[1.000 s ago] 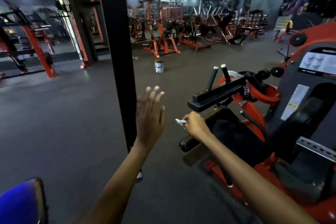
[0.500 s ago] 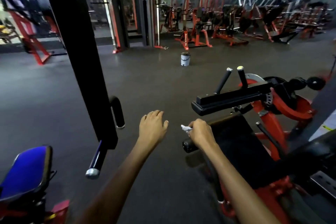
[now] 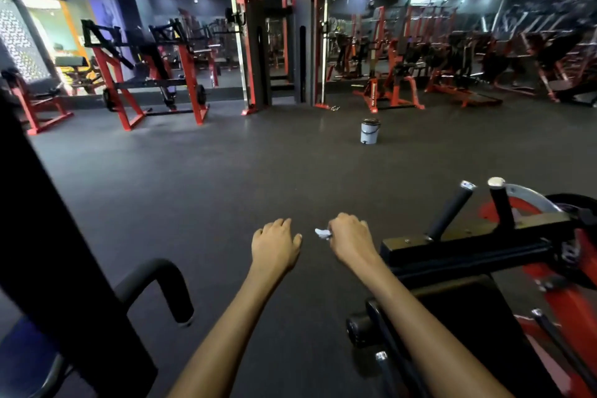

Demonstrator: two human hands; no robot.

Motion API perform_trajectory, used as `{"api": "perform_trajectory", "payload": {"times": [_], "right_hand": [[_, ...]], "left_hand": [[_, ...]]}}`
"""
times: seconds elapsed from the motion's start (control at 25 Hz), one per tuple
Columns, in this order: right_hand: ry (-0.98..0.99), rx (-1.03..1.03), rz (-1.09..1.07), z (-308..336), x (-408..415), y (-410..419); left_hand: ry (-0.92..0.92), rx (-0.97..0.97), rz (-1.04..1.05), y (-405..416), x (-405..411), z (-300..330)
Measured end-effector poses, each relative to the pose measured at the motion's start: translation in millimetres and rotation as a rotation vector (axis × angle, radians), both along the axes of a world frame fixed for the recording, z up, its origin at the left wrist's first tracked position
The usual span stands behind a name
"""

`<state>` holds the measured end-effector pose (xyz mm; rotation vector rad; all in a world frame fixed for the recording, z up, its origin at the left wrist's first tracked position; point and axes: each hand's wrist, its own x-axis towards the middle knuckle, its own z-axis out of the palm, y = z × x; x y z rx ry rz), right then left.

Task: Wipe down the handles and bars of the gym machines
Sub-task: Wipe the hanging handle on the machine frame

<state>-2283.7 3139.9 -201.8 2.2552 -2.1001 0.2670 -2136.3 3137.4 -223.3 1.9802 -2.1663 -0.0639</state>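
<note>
My right hand (image 3: 349,236) is curled around a small white cloth (image 3: 322,233), whose corner sticks out to the left of the fist. It hangs in the air just left of a black and red gym machine (image 3: 468,252). Two black handles (image 3: 450,208) with metal end caps rise from that machine's black bar. My left hand (image 3: 274,244) floats beside the right one, fingers loosely bent downward, holding nothing. A curved black padded handle (image 3: 161,281) on a thick black post (image 3: 48,252) stands at the lower left.
A small white bucket (image 3: 369,131) stands on the dark rubber floor ahead. Red and black machines (image 3: 151,81) line the far side, with a cable tower (image 3: 277,42) in the middle. A black roller pad (image 3: 358,329) sticks out below my right forearm.
The view has swung left and upward. My left hand dropped from a raised, spread pose to a relaxed one beside the right. My right hand came off the roller pad, still holding the cloth.
</note>
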Motion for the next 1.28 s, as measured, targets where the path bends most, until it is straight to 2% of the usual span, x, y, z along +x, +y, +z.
{"api": "perform_trajectory", "payload": {"times": [0.32, 0.6, 0.8, 1.0, 1.28], "right_hand": [[-0.020, -0.019, 0.194, 22.2, 32.5, -174.4], [-0.029, 0.041, 0.417, 42.6, 112.3, -339.6], [-0.061, -0.018, 0.577, 57.1, 176.3, -431.8], [-0.094, 0.019, 0.730, 48.1, 268.8, -514.1], [-0.110, 0.033, 0.966, 41.8, 452.1, -608.5]], "left_hand": [[0.030, 0.014, 0.186, -157.1, 28.1, 20.3], [0.007, 0.031, 0.414, -289.0, 102.1, 43.7], [0.013, -0.018, 0.594, -357.9, 153.2, 54.5], [0.032, -0.062, 0.753, -416.0, 232.2, 51.9], [0.035, -0.068, 0.915, -484.3, 398.0, 35.3]]}}
